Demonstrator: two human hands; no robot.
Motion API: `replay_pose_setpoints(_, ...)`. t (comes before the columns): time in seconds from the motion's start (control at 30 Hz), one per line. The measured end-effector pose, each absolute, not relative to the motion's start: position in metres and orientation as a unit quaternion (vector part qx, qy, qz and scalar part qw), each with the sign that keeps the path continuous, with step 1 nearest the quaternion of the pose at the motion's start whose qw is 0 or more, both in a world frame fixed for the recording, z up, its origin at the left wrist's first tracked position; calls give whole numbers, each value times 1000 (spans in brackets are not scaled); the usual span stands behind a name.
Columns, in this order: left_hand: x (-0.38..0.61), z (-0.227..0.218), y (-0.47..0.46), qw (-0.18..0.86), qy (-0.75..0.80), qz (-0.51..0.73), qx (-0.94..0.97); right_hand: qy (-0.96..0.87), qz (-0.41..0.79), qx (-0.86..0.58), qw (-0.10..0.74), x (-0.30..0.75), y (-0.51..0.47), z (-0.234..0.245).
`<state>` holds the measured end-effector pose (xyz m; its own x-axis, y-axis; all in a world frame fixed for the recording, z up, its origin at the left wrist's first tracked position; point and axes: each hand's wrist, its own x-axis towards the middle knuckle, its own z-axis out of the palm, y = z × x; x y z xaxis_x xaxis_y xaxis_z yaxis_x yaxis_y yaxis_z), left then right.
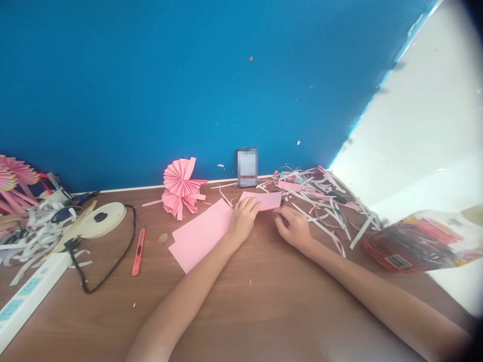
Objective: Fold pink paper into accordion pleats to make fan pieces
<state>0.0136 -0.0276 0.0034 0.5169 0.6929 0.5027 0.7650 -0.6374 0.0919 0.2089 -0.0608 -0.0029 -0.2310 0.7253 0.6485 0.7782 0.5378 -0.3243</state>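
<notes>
A folded piece of pink paper [270, 200] lies near the back of the brown table. My left hand [243, 217] holds its left end, fingers bent over the paper. At the paper's right end, my right hand [295, 226] has its fingers curled in. Its fingertips are close to the lower edge, and whatever they pinch is hidden. Flat pink sheets [204, 234] rest to the left, partly under my left wrist. Behind these sheets stands a pleated pink paper fan [182, 181] with another fan shape below it.
A phone [247, 168] leans on the blue wall. Paper strips [324, 191] heap at the right, beside a plastic bag [411, 244]. Leftward lie a red box cutter [139, 250], a tape roll [103, 220], a black cord [130, 246] and a white power strip [33, 296].
</notes>
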Motion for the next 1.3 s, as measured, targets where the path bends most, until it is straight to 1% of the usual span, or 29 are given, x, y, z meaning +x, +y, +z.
replay_pose_setpoints(0.07, 13, 2, -27, 50, -445, -231, -864, -779, -55, -473, 409, 209, -63, -1)
replay_pose_setpoints(0.1, 13, 2, -27, 40, -450, -225, -863, -788, -74, -463, 399, 209, -65, 1)
replay_pose_setpoints(0.2, 13, 2, -27, 8, -426, -218, -878, -836, -122, -432, 317, 203, -66, 6)
replay_pose_setpoints(0.27, 12, 2, -27, -12, -407, -218, -887, -849, -125, -436, 272, 200, -63, 8)
replay_pose_setpoints(0.43, 11, 2, -24, -72, -393, -241, -884, -844, -112, -481, 209, 200, -56, 5)
replay_pose_setpoints(0.5, 11, 2, -23, -82, -391, -244, -884, -842, -110, -493, 190, 201, -56, 4)
replay_pose_setpoints(0.63, 12, 3, -24, -79, -381, -236, -890, -826, -107, -526, 175, 199, -58, 6)
replay_pose_setpoints(0.83, 11, 10, -28, -104, -373, -244, -889, -795, -94, -569, 186, 198, -58, 8)
replay_pose_setpoints(0.93, 10, 10, -26, -88, -417, -257, -867, -792, -101, -576, 176, 198, -57, 9)
replay_pose_setpoints(1.07, 7, 6, -22, -37, -501, -270, -822, -793, -110, -574, 169, 198, -58, 9)
replay_pose_setpoints(1.3, 4, -4, -20, 22, -554, -253, -793, -792, -117, -578, 160, 198, -58, 9)
